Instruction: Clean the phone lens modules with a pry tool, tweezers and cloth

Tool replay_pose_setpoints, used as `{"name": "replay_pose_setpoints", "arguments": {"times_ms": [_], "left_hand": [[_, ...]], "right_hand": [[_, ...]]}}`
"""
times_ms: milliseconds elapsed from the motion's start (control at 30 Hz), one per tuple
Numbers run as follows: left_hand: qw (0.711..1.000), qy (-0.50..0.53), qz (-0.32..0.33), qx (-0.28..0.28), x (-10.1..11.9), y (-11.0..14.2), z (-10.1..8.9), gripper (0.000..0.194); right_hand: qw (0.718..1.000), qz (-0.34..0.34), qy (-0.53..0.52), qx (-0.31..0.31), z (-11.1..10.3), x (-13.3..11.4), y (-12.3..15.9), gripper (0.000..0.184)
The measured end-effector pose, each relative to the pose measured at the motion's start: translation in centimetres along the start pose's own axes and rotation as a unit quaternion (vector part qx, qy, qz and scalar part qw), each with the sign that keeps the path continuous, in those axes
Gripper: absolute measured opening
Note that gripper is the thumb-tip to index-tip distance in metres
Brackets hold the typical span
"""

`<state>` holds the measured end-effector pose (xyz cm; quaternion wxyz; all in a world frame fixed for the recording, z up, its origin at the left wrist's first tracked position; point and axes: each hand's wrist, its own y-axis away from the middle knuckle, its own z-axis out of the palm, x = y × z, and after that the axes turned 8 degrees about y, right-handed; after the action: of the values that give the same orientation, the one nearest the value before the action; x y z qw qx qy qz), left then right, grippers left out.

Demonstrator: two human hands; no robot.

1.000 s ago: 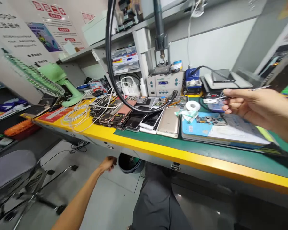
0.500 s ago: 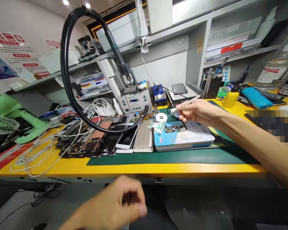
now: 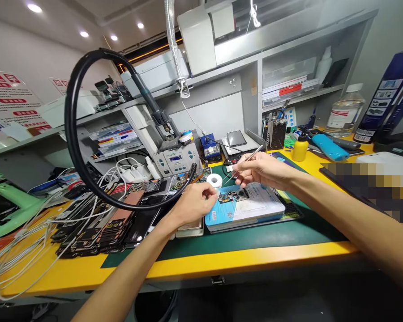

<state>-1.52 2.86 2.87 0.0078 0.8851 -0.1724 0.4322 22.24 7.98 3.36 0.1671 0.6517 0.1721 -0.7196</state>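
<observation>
My right hand (image 3: 255, 170) holds a pair of slim metal tweezers (image 3: 258, 151) above the book (image 3: 255, 210), their tips pointing down and left. Small camera modules (image 3: 233, 197) lie on the book's blue and white cover. Just left of the tweezer tips stands a white roll (image 3: 214, 180). My left hand (image 3: 199, 200) is at the book's left edge, directly below the roll, with thumb and fingers pinched together. It covers the spot of a pale green crumpled tissue, and what the fingertips hold, if anything, is hidden.
A black flexible hose (image 3: 70, 129) loops over the left side from a grey hot-air station (image 3: 177, 160). Stacked phone parts (image 3: 104, 223) and white cables (image 3: 30, 250) cover the left bench. A yellow bottle (image 3: 300, 148) and a blue tool (image 3: 329, 147) stand and lie right.
My left hand has risen from below the bench edge to the book beside the white roll. My right hand keeps the tweezers over the book. The view has shifted.
</observation>
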Motion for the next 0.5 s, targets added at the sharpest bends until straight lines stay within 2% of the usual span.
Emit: {"name": "replay_pose_setpoints", "arguments": {"times_ms": [200,400,500], "left_hand": [[0.987,0.137,-0.076,-0.033,-1.9,-1.0,-1.5,0.027],[0.966,0.221,-0.127,-0.035,-2.9,-0.6,-1.7,0.023],[0.958,0.245,-0.143,-0.033,-3.1,-0.5,-1.5,0.018]], "right_hand": [[0.999,-0.003,-0.007,0.049,-0.1,-0.2,-0.1,0.019],[0.999,-0.002,0.033,0.005,0.3,-0.2,0.4,0.03],[0.994,0.01,0.11,0.016,0.9,-0.1,0.6,0.032]]}}
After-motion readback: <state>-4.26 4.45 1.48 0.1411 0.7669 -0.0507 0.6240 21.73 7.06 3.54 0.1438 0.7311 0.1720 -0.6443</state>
